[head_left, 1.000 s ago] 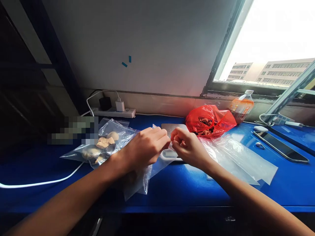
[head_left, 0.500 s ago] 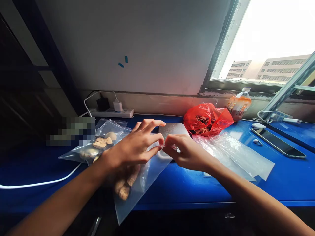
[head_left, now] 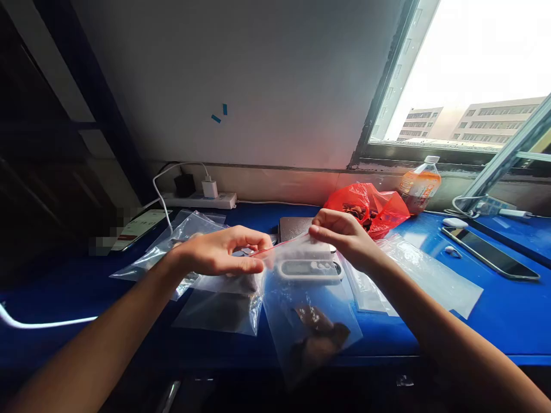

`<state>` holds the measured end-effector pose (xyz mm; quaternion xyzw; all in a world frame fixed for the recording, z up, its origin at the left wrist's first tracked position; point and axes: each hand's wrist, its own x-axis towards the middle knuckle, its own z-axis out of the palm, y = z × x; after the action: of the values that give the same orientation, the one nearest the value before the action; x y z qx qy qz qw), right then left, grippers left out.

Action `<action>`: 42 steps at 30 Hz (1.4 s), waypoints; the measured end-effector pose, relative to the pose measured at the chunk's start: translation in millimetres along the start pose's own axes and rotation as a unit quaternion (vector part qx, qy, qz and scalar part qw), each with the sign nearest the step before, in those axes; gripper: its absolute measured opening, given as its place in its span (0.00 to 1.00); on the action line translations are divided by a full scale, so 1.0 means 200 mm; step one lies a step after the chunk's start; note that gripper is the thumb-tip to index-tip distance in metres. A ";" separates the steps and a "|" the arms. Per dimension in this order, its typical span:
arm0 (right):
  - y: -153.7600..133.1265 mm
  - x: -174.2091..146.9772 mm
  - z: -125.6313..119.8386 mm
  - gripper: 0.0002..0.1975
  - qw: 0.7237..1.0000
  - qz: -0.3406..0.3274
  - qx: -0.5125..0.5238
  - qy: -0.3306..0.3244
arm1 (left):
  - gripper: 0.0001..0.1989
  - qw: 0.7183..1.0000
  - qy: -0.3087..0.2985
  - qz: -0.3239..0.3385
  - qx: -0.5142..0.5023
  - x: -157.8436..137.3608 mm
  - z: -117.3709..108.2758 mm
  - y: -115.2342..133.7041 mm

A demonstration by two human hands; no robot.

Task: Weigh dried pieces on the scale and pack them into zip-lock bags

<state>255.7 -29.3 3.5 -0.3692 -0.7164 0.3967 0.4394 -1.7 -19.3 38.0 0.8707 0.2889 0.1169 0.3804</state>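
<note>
Hanging between the two hands, a clear bag [head_left: 312, 304] with a red strip along its mouth slopes from the right hand [head_left: 344, 232], which is higher, down to the left hand [head_left: 228, 250]. The right hand is closed in a pinch on the right end of the strip, thumb against curled forefinger. The left hand has the other end between thumb and fingers; its grasp looks looser, with a gap showing behind the fingertips, and its thumb lies straight below the strip. The mouth is drawn straight from one hand to the other, and the body of the bag drops below them both, towards the person. Dark brown pieces [head_left: 321, 338] sit in its lower part, well below the fingers, over the front edge of the blue worktop [head_left: 508, 321].

Behind the bag is a scale [head_left: 293, 228], its display panel seen through the plastic. Clear bags [head_left: 215, 312] lie under and beside the left hand, some with contents partly hidden by it. Just beyond the right hand is an open red bag [head_left: 390, 206] of dark pieces, with a bottle [head_left: 419, 186] next to it. Flat clear bags [head_left: 443, 281] lie beside the right forearm, and farther right rests a phone [head_left: 491, 252].
</note>
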 end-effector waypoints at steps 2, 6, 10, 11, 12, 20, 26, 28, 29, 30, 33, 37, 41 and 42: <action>0.04 0.03 0.00 0.16 0.997 0.015 0.044 0.065 | 0.16 0.996 0.075 0.022 -0.032 -0.01 -0.01 -0.03; 0.08 0.05 0.03 0.17 0.986 0.068 0.103 0.115 | 0.13 0.929 0.337 0.130 -0.084 -0.04 -0.09 -0.11; 0.03 -0.01 0.17 0.22 0.971 0.115 0.206 0.047 | 0.16 0.876 0.427 0.176 -0.139 -0.09 -0.16 -0.14; 0.02 -0.03 0.20 0.25 0.966 0.122 0.229 0.022 | 0.17 0.870 0.428 0.181 -0.162 -0.10 -0.17 -0.13; 0.00 -0.05 0.24 0.27 0.961 0.122 0.248 0.004 | 0.19 0.867 0.428 0.180 -0.182 -0.11 -0.16 -0.13; -0.02 -0.10 0.33 0.36 0.902 0.121 0.411 0.060 | 0.21 0.910 0.350 0.158 -0.158 -0.05 -0.05 -0.09; -0.01 -0.10 0.37 0.22 0.870 0.113 0.480 0.004 | 0.21 0.886 0.360 0.182 -0.229 -0.05 -0.03 -0.09; -0.04 -0.13 0.32 0.18 0.901 0.073 0.427 0.018 | 0.18 0.900 0.340 0.174 -0.211 -0.04 -0.02 -0.09; -0.05 -0.16 0.29 0.16 0.922 0.055 0.381 0.046 | 0.16 0.909 0.333 0.166 -0.189 -0.04 -0.02 -0.08; -0.06 -0.19 0.25 0.14 0.941 0.043 0.326 0.083 | 0.13 0.919 0.324 0.159 -0.158 -0.03 -0.02 -0.07; -0.06 -0.31 0.10 0.12 0.966 0.062 0.165 0.191 | 0.07 0.948 0.268 0.168 -0.027 -0.02 0.01 -0.02; 0.02 -0.49 -0.20 0.16 0.933 0.082 0.024 0.348 | 0.05 0.955 0.194 0.162 0.156 0.00 0.07 0.03; 0.12 -0.63 -0.63 0.12 0.868 0.120 -0.163 0.453 | 0.09 0.960 0.173 0.058 0.215 0.03 0.08 -0.01; 0.15 -0.64 -0.73 0.11 0.850 0.141 -0.202 0.465 | 0.11 0.960 0.169 0.029 0.223 0.03 0.07 -0.03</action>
<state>438.9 -94.3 -22.7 -0.6880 -0.4329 0.0821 0.5766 7.3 -20.4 22.8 0.9090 0.3425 0.2057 0.1191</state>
